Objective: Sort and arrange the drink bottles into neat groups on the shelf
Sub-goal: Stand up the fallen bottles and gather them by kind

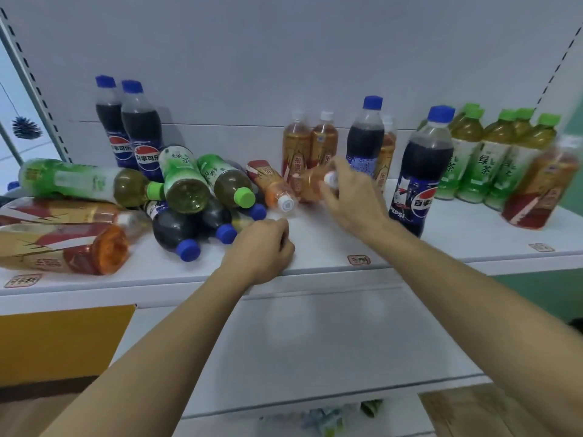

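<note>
On the white shelf [315, 241] a heap of lying bottles fills the left: green tea bottles [186, 181], cola bottles [172, 230] and orange-labelled drink bottles [63, 247]. My right hand [350, 200] grips a lying orange drink bottle [307, 182] near its white cap. A second orange bottle [273, 186] lies just left of it. My left hand [263, 247] rests as a closed fist on the shelf front, holding nothing. Upright orange bottles [310, 143] stand at the back, upright colas at back left [138, 130] and right [419, 171], green teas [485, 152] at far right.
A blurred orange bottle [542, 190] stands at the far right front. Small labels [358, 259] mark the shelf edge. A lower white shelf [315, 357] runs beneath my arms. A yellow panel [63, 339] sits at lower left, and perforated uprights [38, 89] frame the shelf.
</note>
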Action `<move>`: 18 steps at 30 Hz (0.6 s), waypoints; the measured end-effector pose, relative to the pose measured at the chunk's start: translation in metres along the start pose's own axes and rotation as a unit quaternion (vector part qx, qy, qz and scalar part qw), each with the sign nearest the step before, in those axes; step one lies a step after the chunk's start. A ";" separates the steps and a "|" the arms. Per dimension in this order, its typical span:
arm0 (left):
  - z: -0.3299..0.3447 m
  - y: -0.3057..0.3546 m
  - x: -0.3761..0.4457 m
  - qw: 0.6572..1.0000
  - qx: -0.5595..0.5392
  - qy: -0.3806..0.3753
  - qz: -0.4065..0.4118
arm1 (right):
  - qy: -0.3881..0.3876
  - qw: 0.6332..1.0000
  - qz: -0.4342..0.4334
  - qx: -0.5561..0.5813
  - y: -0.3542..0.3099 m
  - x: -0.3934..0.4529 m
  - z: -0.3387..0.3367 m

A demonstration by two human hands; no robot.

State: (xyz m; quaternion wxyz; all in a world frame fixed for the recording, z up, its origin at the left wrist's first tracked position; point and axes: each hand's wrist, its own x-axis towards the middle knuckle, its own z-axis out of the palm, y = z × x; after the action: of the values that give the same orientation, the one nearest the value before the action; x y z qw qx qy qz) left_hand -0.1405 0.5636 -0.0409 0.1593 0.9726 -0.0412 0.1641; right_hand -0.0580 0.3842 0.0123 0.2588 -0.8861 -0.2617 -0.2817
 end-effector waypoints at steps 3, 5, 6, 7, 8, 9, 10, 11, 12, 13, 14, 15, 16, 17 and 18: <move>0.000 0.000 0.000 1.000 0.004 -0.002 -0.001 | -0.058 0.997 0.013 -0.044 -0.024 0.050 -0.026; -0.001 0.000 0.000 1.000 0.005 0.000 0.000 | -0.148 0.984 0.024 -0.098 -0.040 0.084 -0.035; -0.001 0.000 0.000 1.000 0.006 0.000 -0.001 | -0.185 0.975 0.030 -0.120 -0.047 0.098 -0.037; -0.001 0.001 -0.001 1.000 0.007 0.001 -0.002 | -0.217 0.966 0.039 -0.136 -0.051 0.110 -0.037; -0.001 0.001 -0.001 1.000 0.007 0.003 -0.003 | -0.238 0.959 0.050 -0.149 -0.053 0.118 -0.035; -0.001 0.001 -0.002 1.000 0.007 0.004 -0.004 | -0.248 0.954 0.065 -0.154 -0.054 0.124 -0.033; -0.002 0.001 -0.002 1.000 0.006 0.004 -0.005 | -0.249 0.953 0.081 -0.154 -0.054 0.127 -0.032; -0.002 0.001 -0.002 1.000 0.005 0.004 -0.006 | -0.248 0.953 0.094 -0.147 -0.053 0.128 -0.030; -0.001 0.001 -0.002 1.000 0.006 0.005 -0.007 | -0.246 0.954 0.102 -0.138 -0.052 0.128 -0.029; -0.001 0.001 -0.001 1.000 0.008 0.008 -0.006 | -0.244 0.955 0.108 -0.127 -0.050 0.127 -0.027; -0.001 0.002 -0.001 1.000 0.009 0.009 -0.008 | -0.243 0.956 0.111 -0.118 -0.049 0.126 -0.027; -0.002 0.003 -0.001 1.000 0.009 0.009 -0.010 | -0.239 0.958 0.108 -0.112 -0.047 0.123 -0.028; -0.002 0.003 0.000 1.000 0.011 0.006 -0.014 | -0.224 0.963 0.091 -0.121 -0.046 0.121 -0.029; -0.003 0.004 0.000 1.000 0.013 0.005 -0.015 | -0.195 0.968 0.064 -0.144 -0.046 0.117 -0.030; -0.003 0.005 0.000 1.000 0.013 0.005 -0.016 | -0.154 0.972 0.034 -0.172 -0.047 0.111 -0.032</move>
State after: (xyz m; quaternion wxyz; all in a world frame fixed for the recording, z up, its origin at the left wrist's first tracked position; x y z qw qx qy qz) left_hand -0.1423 0.5601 -0.0372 0.1495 0.9744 -0.0225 0.1664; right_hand -0.0199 0.4345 0.1195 0.0683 -0.9586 -0.2153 -0.1735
